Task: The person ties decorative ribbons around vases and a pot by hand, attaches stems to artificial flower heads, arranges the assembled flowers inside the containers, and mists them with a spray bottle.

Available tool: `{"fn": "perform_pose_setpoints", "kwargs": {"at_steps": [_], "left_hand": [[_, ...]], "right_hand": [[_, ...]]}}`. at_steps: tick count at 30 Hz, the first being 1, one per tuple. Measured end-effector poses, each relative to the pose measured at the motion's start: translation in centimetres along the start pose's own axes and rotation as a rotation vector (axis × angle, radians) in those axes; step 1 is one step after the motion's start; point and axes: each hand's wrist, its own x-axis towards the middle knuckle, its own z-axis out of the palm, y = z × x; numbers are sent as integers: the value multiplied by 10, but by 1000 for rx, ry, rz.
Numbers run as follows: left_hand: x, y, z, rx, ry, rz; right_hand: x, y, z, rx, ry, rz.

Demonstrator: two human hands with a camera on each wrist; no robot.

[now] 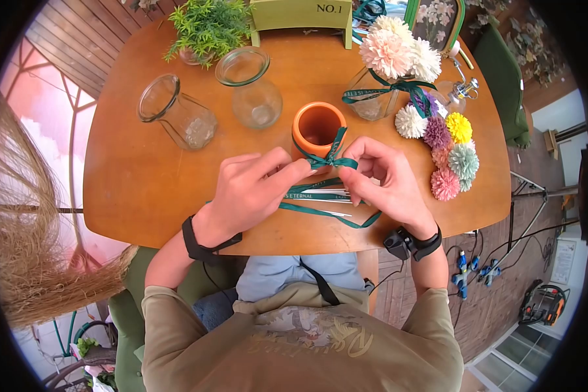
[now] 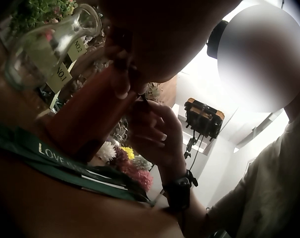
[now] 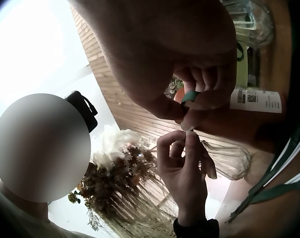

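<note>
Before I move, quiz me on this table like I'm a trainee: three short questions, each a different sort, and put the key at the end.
1. Multiple choice: what do the left hand and right hand pinch?
A) The rim of a drinking cup
B) The green ribbon at the side of the orange pot
C) The stem of a flower

2. True or false: the yellow flower lies to the left of the orange pot.

3. Short answer: what is tied around the glass vase that holds the pale flowers?

Key: 1 B; 2 false; 3 a green bow.
</note>
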Motion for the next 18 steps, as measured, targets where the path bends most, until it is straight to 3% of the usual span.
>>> {"fn": "perform_pose_setpoints", "kwargs": {"at_steps": [6,11,13,18], "left_hand": [[6,4,-3,-93,34,-50],[3,4,-2,-149,25,-122],[3,3,-1,-209,4,-188],[9,6,-3,-220,54,-121]], "right_hand": [[-1,-1,-4,16,-2,10],[-1,-10,-7,95,-18,139],[-3,-8,-11,136,-28,132],[-2,-1,-11,209,-26,25]]}}
